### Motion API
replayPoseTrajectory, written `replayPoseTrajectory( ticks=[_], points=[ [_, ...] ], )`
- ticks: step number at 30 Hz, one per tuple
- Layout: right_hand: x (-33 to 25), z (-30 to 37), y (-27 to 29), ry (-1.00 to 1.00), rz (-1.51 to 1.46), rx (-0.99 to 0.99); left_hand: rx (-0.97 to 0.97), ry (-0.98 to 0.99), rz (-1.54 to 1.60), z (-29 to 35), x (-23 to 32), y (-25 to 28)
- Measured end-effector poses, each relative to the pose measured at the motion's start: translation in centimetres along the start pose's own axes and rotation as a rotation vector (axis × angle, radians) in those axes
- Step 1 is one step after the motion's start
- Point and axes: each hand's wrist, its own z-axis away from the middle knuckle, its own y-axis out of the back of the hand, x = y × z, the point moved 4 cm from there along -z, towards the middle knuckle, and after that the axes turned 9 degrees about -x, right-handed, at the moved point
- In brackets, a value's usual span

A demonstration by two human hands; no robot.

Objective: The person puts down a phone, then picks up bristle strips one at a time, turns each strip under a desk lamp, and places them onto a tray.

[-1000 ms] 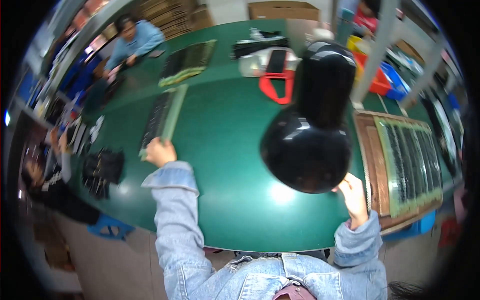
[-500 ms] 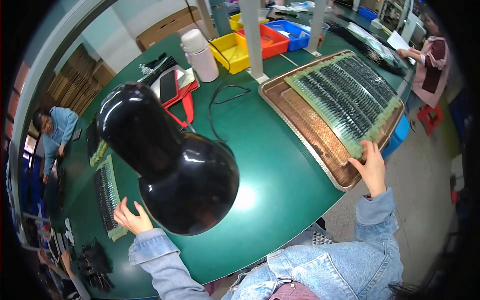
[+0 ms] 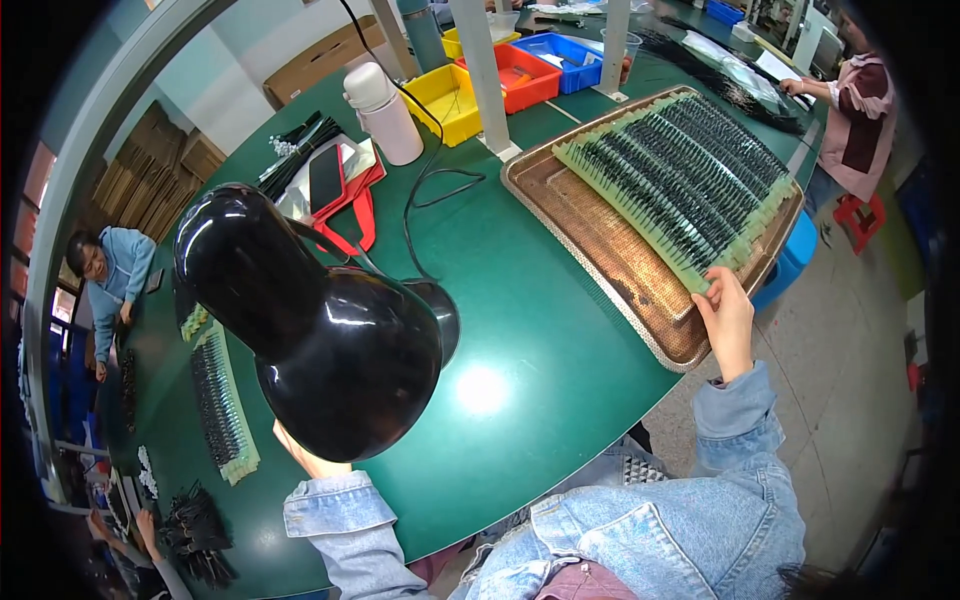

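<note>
Head view: right hand (image 3: 728, 318), fingers pinching the near corner of the pale green foam rack of black bristled parts (image 3: 680, 175) on the brown perforated metal tray (image 3: 610, 255); rack's long axis runs away up-right; left hand (image 3: 305, 462) mostly hidden behind the glossy black lamp shade (image 3: 320, 330), grip cannot be told, well apart.

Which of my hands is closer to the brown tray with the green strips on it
Right. Your right hand touches a green strip at the brown tray's near corner; your left hand sits far across the table, mostly hidden behind the black lamp.
</note>
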Motion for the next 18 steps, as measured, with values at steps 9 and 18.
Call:
replayPoseTrajectory(
  ticks=[9,18],
  points=[
    [-0.6,0.0,-1.0,0.072,0.085,0.031,-0.004,0.053,0.114,1.3,-0.4,-1.9],
    [1.1,0.2,-1.1,-0.197,-0.72,-0.195,-0.071,-0.026,0.336,2.5,2.1,-2.2]
  ],
)
